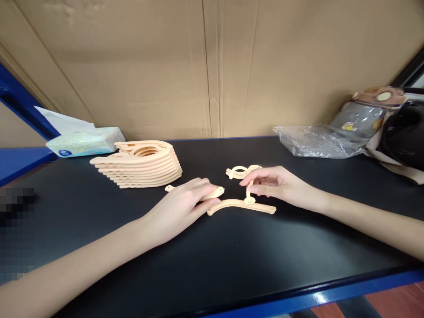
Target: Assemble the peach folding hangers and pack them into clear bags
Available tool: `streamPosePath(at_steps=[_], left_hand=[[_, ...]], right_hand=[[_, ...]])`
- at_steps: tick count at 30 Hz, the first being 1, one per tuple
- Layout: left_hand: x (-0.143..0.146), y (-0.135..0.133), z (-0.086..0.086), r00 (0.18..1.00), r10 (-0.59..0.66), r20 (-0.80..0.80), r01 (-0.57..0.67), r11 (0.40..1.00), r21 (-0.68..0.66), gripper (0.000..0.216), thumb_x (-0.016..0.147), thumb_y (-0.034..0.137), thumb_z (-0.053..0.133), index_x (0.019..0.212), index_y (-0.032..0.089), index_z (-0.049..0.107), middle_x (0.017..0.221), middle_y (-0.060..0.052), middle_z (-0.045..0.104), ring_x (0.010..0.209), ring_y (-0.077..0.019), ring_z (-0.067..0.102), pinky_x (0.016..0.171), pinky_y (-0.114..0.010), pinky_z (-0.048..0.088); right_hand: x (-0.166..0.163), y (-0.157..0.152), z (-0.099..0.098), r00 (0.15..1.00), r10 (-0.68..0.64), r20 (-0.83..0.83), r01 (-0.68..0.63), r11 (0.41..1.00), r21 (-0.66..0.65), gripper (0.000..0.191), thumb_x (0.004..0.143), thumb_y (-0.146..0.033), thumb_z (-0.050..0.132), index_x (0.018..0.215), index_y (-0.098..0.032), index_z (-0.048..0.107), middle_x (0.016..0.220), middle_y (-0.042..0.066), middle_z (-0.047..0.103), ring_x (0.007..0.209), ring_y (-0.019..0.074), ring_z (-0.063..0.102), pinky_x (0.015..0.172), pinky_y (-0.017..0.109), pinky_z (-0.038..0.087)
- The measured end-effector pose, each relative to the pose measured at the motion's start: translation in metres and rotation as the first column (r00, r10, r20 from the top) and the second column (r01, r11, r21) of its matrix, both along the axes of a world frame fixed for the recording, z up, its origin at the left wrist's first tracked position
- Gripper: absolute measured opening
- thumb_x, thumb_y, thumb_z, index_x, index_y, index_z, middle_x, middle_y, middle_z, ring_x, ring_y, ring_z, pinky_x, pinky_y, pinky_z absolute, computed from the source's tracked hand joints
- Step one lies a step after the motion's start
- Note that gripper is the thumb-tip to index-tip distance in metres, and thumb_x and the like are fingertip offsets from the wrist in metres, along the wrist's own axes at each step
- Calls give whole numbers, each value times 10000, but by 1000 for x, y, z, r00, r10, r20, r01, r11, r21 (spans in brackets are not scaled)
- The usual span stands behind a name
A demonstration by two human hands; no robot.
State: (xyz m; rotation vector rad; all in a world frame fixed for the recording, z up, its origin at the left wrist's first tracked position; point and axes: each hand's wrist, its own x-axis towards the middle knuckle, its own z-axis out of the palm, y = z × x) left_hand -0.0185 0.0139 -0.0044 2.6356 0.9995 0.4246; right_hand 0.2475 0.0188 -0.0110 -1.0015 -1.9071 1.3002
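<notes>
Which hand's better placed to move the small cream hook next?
Right, most likely: the right hand has the cream hook between thumb and fingers, while the left hand is farther off and occupied with a cream bar.

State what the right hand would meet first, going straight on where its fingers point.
Probably the pale piece held in the left hand; depth is unclear, so the right hand might pass just behind it.
</notes>
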Motion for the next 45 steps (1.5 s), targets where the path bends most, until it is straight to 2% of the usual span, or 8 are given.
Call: streamPosePath(at_steps=[6,13,18,25,29,33,45], left_hand=[[3,-5,4,995,-102,-16,101,991,-87,310,1018,390,398,1015,216,655,816,0,541,768,-136,550,665,-233,394],[3,-9,0,995,-98,-32,97,994,-41,268,984,191,371,1147,185,583,878,-19,522,799,-152,530,667,-261,391],[5,-8,-1,997,-80,-15,80,997,-13,280,1034,266,320,1148,175,559,934,-33,544,842,-160,530,717,-272,398],[5,-4,-1,995,-98,22,95,990,101,274,1026,326,383,975,198,619,780,-1,582,694,-139,530,658,-271,381],[5,-6,-3,996,-83,34,80,994,78,235,1013,290,399,1065,203,611,851,-16,593,741,-144,552,628,-260,379],[6,-9,-2,996,-82,-27,83,995,48,243,990,205,381,1147,197,566,871,-21,566,774,-149,545,586,-250,357],[7,-8,-1,990,-133,-48,136,990,48,338,1040,253,307,1317,222,499,909,-36,551,853,-168,533,634,-254,380]], right_hand=[[0,1,-1,1000,2,19,-2,1000,2,244,801,-410,717,919,-196,720,846,14,700,825,165,658,803,330,493],[-3,1,0,999,-26,43,26,1000,-1,245,750,-414,755,851,-192,733,821,19,710,780,163,645,763,331,498],[-4,0,0,999,-49,-9,49,999,-25,224,719,-384,784,807,-185,731,793,14,700,759,158,644,752,330,507],[-5,1,0,994,-65,-91,61,997,-53,193,691,-348,812,795,-198,748,814,10,714,793,163,666,798,343,532],[-5,2,-1,991,-88,-96,83,995,-56,210,693,-354,813,826,-204,754,800,6,705,789,162,655,813,362,527],[-3,3,-1,991,-83,-109,78,996,-41,187,722,-347,799,838,-211,742,808,-6,698,780,146,641,823,358,511],[-5,2,0,993,-69,-100,65,997,-44,201,727,-355,787,795,-193,689,787,-2,667,774,152,624,793,349,496]])
